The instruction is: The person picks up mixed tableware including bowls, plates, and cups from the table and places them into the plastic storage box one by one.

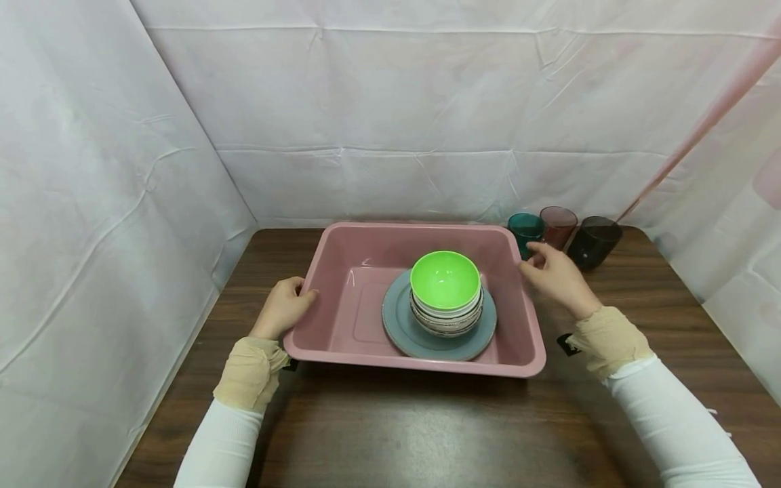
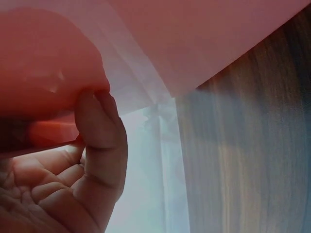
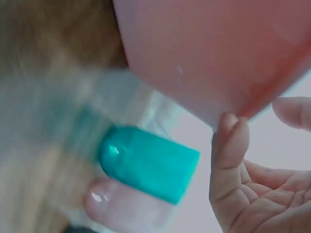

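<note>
A pink plastic tub (image 1: 421, 364) stands on the table. My left hand (image 1: 283, 308) grips its left rim, and the left wrist view shows the fingers (image 2: 99, 126) curled at the edge. At the right rim my right hand (image 1: 560, 278) has thumb and fingers apart; a fingertip (image 3: 231, 131) is at the tub's edge in the right wrist view, and whether it touches cannot be told. Inside the tub, towards the right, a bright green bowl (image 1: 445, 280) tops a stack of pale bowls (image 1: 447, 324) on a blue-grey plate (image 1: 399, 322).
Beyond the right hand, a teal cup (image 1: 526, 227), a reddish cup (image 1: 558, 227) and a dark cup (image 1: 594, 240) stand close together. White sheeting (image 1: 396, 122) hangs behind and beside the dark wooden table (image 1: 390, 434).
</note>
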A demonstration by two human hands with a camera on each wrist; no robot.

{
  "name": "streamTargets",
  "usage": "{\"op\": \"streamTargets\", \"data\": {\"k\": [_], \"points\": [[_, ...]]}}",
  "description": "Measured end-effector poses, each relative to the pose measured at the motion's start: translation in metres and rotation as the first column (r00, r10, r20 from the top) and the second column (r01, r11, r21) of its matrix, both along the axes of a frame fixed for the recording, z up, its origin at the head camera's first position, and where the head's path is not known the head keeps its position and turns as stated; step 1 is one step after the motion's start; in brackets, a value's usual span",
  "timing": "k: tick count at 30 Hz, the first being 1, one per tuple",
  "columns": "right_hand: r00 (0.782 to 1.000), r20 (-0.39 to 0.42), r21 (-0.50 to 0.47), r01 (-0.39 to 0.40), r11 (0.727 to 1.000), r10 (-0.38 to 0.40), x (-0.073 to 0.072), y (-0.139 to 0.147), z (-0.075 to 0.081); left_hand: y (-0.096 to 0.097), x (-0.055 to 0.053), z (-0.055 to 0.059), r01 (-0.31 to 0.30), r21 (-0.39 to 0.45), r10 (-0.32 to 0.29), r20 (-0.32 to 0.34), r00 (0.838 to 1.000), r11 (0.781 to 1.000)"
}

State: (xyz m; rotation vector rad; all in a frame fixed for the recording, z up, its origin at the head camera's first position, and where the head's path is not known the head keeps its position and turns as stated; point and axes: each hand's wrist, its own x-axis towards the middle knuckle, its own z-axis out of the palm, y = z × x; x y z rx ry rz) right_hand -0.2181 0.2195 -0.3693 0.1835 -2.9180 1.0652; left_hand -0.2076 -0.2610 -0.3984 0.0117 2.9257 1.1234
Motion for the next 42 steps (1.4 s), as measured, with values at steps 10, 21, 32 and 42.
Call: {"op": "streamTargets", "data": {"k": [10,21,32,42], "points": [[0.976,-0.183,-0.072,0.106,0.992,-0.118,-0.014,0.038,0.024,0.001,0.001,0.0,-0.015,-0.005,0.015,0.007,1.0,1.0],[0.929,-0.221,-0.077,0.288,0.955,-0.298,-0.048,0.098,0.006,0.002,0.002,0.001,-0.009,-0.014,0.009,0.001,1.0,1.0],[0.93,-0.109,0.04,0.356,0.933,-0.351,-0.061,0.144,-0.015,0.001,0.005,0.003,-0.007,-0.01,0.007,0.017,1.0,1.0],[0.948,0.011,0.058,0.316,0.947,-0.317,-0.068,0.146,-0.03,0.001,0.004,0.002,-0.003,-0.012,0.003,0.018,1.0,1.0]]}}
